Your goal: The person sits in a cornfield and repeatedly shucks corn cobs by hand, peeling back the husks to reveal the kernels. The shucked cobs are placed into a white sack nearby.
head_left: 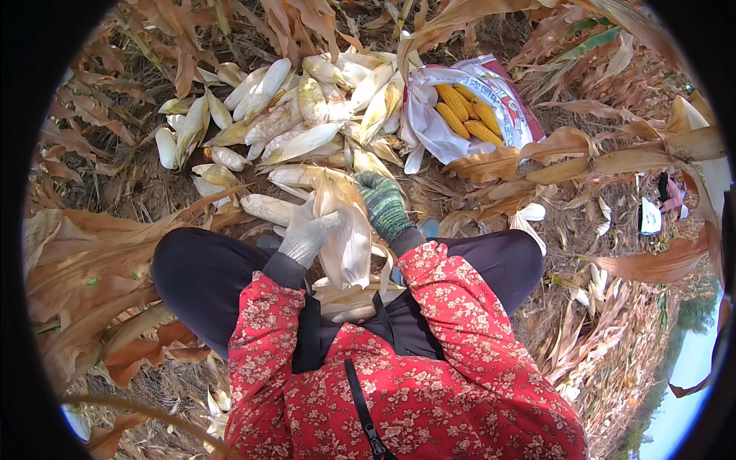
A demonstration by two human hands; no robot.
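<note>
Between my knees, an ear of corn (345,238) in pale, dry, partly loosened husk is held in both hands. My left hand (310,232), in a light grey glove, is closed around its left side. My right hand (383,205), in a green striped glove, is closed on the husk at the upper right; its fingertips are partly hidden. No kernels show on this ear. Just beyond lies a large heap of ears in husk (310,142). To its right, an open white and red sack (425,96) holds several bare yellow corn ears (464,113).
Brown dry corn stalks and leaves (84,268) crowd in from the left, and a long stalk (606,162) crosses at the right. Loose husk (529,222) lies beyond my right knee. A small white packet (650,218) sits farther right on the littered soil.
</note>
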